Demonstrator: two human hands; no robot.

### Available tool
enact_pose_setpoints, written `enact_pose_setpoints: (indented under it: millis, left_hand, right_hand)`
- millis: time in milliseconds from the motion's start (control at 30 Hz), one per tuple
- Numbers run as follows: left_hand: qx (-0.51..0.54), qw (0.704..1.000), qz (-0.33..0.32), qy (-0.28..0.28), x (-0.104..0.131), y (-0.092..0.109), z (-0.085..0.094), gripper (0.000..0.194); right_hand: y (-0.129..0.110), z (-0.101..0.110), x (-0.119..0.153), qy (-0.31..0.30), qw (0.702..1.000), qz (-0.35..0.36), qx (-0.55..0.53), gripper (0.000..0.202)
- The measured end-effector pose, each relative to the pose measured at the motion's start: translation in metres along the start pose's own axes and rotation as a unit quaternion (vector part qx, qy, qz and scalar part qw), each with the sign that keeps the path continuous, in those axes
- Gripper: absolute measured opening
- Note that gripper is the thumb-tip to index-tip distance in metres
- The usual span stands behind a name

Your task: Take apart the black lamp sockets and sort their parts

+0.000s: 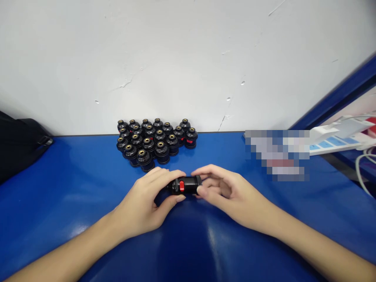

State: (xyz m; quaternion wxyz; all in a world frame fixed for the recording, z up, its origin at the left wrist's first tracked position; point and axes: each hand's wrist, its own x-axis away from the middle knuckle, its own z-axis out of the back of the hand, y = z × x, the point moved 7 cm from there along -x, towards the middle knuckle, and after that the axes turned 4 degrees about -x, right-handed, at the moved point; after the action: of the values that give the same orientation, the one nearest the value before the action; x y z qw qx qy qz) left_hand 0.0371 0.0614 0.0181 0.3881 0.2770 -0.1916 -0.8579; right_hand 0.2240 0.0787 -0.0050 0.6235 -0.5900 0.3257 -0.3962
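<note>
The left hand's (147, 199) fingers curve partly closed around the left end of a black tube (190, 185), thumb on the near side. The right hand's (229, 192) fingers curl half open at the other end, thumb touching; whether they grip is unclear. The tube is sideways between both hands' fingertips, red tab (181, 186) showing. Beyond the left fingers, black pieces (149, 146) stand clustered.

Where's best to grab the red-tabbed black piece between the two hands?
Take the black piece by its plain barrel right of the red tab, probably from above, thumb nearside: it lies sideways, that stretch is bare, and the left hand surrounds the other end.
</note>
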Motion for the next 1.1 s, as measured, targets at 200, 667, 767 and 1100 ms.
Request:
enact_pose_setpoints:
  millis: [200,667,767,1100]
  left_hand:
    - [0.007,0.999,0.029,-0.028,0.000,0.000,-0.001,0.024]
    - [-0.008,0.999,0.016,-0.034,0.001,0.000,-0.002,0.027]
    - [0.020,0.998,0.042,-0.033,-0.001,0.001,0.000,0.014]
    - [0.010,1.000,0.016,-0.010,0.002,-0.002,-0.001,0.037]
  right_hand:
    - [-0.006,0.004,0.001,0.009,0.998,0.069,0.009,0.032]
    - [0.000,-0.001,0.000,0.028,0.999,0.024,0.000,0.035]
    - [-0.020,0.001,0.006,0.028,0.981,0.173,0.082,0.025]
    - [0.004,-0.009,-0.001,0.009,0.999,-0.013,-0.033,0.035]
